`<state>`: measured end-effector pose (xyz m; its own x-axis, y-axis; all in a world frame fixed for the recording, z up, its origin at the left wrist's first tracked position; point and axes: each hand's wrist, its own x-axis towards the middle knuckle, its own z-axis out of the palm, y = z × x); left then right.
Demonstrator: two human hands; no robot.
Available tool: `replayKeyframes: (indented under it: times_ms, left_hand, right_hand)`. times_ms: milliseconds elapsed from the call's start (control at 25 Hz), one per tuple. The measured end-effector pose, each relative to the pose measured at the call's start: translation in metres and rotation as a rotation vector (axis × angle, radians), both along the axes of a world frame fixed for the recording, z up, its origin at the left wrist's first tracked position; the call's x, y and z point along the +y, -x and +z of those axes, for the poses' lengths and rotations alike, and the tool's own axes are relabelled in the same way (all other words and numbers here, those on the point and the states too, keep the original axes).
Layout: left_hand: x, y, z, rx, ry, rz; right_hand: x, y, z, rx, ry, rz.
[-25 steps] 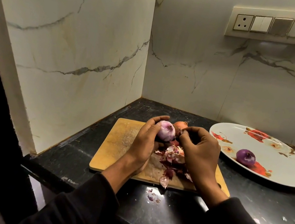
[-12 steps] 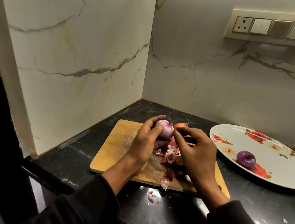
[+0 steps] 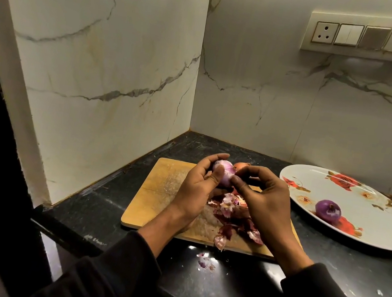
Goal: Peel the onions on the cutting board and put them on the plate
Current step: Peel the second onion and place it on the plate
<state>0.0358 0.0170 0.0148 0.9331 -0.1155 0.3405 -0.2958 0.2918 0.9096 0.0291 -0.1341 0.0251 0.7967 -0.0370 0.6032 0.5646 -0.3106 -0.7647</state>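
Left hand grips onion above board; right hand pinches its skin. Risk: slick bulb slips out, rolls off counter. Plate well apart.

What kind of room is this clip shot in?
Most likely a home kitchen corner: a dark stone counter against marble-look walls, a wooden cutting board with onion peels, and a wall socket panel.

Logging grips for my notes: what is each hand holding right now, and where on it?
The left hand cups the pale purple onion around its side. The right hand pinches at that onion's right side.
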Motion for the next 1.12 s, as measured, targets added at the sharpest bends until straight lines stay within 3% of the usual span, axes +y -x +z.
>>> replayKeyframes:
  times_ms: [600,800,1120]
  left_hand:
    - [-0.002,-0.001,-0.004,-0.038,-0.086,-0.008]
    - [-0.002,-0.003,-0.006,-0.05,-0.131,-0.017]
    - [-0.001,-0.006,-0.009,0.054,-0.029,-0.065]
  right_hand:
    - [-0.004,-0.001,0.002,-0.003,0.231,0.026]
    - [-0.009,-0.005,0.003,0.02,0.193,0.083]
    - [0.0,0.0,0.001,-0.198,0.343,-0.004]
